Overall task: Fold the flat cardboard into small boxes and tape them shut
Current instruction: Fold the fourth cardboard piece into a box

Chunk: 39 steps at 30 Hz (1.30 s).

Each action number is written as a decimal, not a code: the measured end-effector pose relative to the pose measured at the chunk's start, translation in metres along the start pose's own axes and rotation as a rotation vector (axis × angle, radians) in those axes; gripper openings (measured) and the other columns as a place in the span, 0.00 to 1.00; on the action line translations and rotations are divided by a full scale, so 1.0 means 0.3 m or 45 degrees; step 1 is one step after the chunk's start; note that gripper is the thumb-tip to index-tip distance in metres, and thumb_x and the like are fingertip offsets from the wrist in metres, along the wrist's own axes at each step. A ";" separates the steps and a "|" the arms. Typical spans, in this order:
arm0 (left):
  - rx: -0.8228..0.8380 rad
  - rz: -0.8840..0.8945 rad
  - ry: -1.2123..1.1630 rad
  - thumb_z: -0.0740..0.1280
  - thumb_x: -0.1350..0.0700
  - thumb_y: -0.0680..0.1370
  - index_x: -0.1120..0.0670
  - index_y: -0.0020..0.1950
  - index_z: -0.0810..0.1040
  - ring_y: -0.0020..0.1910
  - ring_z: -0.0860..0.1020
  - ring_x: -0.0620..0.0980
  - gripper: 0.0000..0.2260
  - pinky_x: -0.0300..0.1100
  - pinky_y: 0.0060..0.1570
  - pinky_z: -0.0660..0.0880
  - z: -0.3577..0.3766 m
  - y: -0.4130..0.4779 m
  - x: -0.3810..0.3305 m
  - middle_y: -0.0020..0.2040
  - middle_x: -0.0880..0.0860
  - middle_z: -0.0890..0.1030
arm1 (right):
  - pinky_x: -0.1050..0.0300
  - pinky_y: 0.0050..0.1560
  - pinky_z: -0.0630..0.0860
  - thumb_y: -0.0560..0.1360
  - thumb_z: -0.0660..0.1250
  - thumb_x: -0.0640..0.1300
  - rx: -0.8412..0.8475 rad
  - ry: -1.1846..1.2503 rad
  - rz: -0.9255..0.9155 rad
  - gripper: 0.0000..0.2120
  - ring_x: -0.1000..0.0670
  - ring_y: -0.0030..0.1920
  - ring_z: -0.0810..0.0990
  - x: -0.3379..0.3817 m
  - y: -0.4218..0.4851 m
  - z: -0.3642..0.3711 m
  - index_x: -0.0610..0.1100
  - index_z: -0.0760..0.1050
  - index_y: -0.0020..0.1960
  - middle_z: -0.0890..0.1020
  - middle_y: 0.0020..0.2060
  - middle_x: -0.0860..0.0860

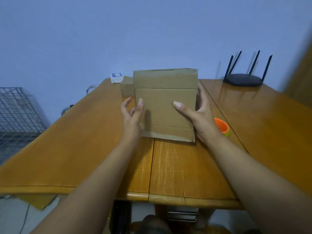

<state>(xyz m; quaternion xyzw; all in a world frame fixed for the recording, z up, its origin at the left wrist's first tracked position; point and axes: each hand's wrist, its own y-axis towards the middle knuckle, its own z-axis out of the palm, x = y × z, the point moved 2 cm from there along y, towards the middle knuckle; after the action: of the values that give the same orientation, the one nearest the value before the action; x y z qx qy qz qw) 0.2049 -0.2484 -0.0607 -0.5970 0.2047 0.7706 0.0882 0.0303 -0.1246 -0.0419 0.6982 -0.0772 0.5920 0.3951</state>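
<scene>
A flat brown cardboard blank point(164, 102) with creased flaps at top and bottom is held upright above the wooden table point(84, 141), its broad face toward me. My left hand point(132, 115) grips its left edge, thumb on the front face. My right hand point(200, 115) grips the right edge, thumb pressed on the front and fingers behind. A small folded cardboard box point(127, 88) sits on the table behind the blank, partly hidden. An orange tape roll point(222, 126) stands on the table just right of my right wrist.
A black router point(243, 79) with several antennas stands at the back right. A small white box point(116, 77) rests at the table's far edge. A wire rack point(16, 112) is off to the left. More flat cardboard point(36, 200) pokes out under the table's near-left edge.
</scene>
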 end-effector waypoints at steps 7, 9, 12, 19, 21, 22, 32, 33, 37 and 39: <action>0.019 0.039 0.097 0.67 0.21 0.69 0.40 0.79 0.69 0.74 0.72 0.49 0.42 0.59 0.75 0.69 -0.001 0.029 0.103 0.76 0.48 0.71 | 0.36 0.72 0.77 0.70 0.84 0.51 0.071 0.034 0.052 0.48 0.47 0.75 0.77 -0.063 0.009 -0.009 0.55 0.63 0.84 0.77 0.76 0.50; 0.011 0.042 0.112 0.63 0.18 0.69 0.42 0.77 0.72 0.75 0.70 0.49 0.43 0.59 0.77 0.66 -0.004 0.029 0.116 0.76 0.49 0.71 | 0.36 0.72 0.78 0.68 0.85 0.55 0.084 0.056 0.084 0.50 0.46 0.75 0.77 -0.081 0.018 -0.023 0.55 0.63 0.84 0.77 0.76 0.50; 0.012 0.078 0.113 0.61 0.19 0.70 0.43 0.79 0.70 0.76 0.69 0.46 0.44 0.58 0.78 0.64 0.003 0.020 0.104 0.76 0.46 0.71 | 0.37 0.70 0.79 0.68 0.84 0.53 0.111 0.086 0.098 0.49 0.45 0.72 0.79 -0.094 0.025 -0.035 0.54 0.64 0.82 0.78 0.74 0.49; 0.072 0.127 0.060 0.62 0.27 0.74 0.46 0.81 0.65 0.76 0.69 0.44 0.40 0.55 0.78 0.65 0.018 0.001 0.081 0.77 0.44 0.72 | 0.43 0.71 0.78 0.75 0.67 0.72 0.006 0.386 0.229 0.43 0.46 0.72 0.80 -0.030 0.020 -0.020 0.49 0.68 0.81 0.80 0.73 0.46; 0.070 0.133 0.026 0.62 0.28 0.75 0.45 0.81 0.65 0.76 0.70 0.43 0.38 0.55 0.78 0.66 0.013 0.004 0.084 0.77 0.44 0.72 | 0.45 0.66 0.81 0.81 0.55 0.69 -0.031 0.452 0.268 0.34 0.47 0.68 0.83 -0.030 0.023 -0.029 0.50 0.72 0.78 0.84 0.67 0.46; 0.066 0.140 0.024 0.62 0.28 0.75 0.45 0.81 0.65 0.76 0.70 0.43 0.38 0.54 0.78 0.66 0.012 0.003 0.084 0.77 0.44 0.72 | 0.46 0.64 0.81 0.83 0.53 0.68 -0.046 0.483 0.282 0.32 0.48 0.66 0.84 -0.034 0.024 -0.031 0.51 0.73 0.78 0.86 0.65 0.46; -0.187 0.134 -0.121 0.52 0.26 0.77 0.43 0.78 0.72 0.70 0.77 0.47 0.36 0.59 0.76 0.67 -0.011 0.062 0.008 0.72 0.47 0.79 | 0.39 0.79 0.70 0.86 0.58 0.65 -0.095 0.374 0.161 0.26 0.47 0.76 0.75 0.045 0.080 -0.028 0.59 0.68 0.81 0.77 0.76 0.50; -0.185 0.150 -0.127 0.52 0.28 0.79 0.44 0.77 0.73 0.70 0.77 0.47 0.33 0.60 0.76 0.66 -0.007 0.076 -0.021 0.71 0.47 0.79 | 0.39 0.78 0.70 0.86 0.57 0.64 -0.082 0.375 0.154 0.23 0.47 0.76 0.76 0.051 0.088 -0.030 0.61 0.69 0.80 0.78 0.76 0.50; -0.019 0.118 -0.167 0.59 0.36 0.83 0.42 0.72 0.79 0.68 0.80 0.50 0.22 0.58 0.74 0.71 0.029 0.137 -0.151 0.71 0.50 0.80 | 0.37 0.78 0.71 0.84 0.62 0.61 -0.028 0.356 0.153 0.20 0.44 0.75 0.76 0.077 0.115 -0.024 0.61 0.77 0.74 0.76 0.77 0.46; 0.081 0.106 -0.116 0.63 0.40 0.83 0.42 0.70 0.80 0.69 0.79 0.50 0.18 0.55 0.73 0.73 0.053 0.152 -0.185 0.71 0.48 0.80 | 0.38 0.78 0.71 0.84 0.63 0.58 -0.044 0.393 0.160 0.20 0.44 0.75 0.77 0.075 0.129 -0.023 0.58 0.78 0.74 0.79 0.74 0.46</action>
<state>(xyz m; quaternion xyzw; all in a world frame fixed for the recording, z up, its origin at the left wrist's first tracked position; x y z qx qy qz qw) 0.1887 -0.2767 0.0051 -0.5493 0.2494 0.7931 0.0842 0.0091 -0.1382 -0.0043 0.5860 -0.0692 0.7143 0.3764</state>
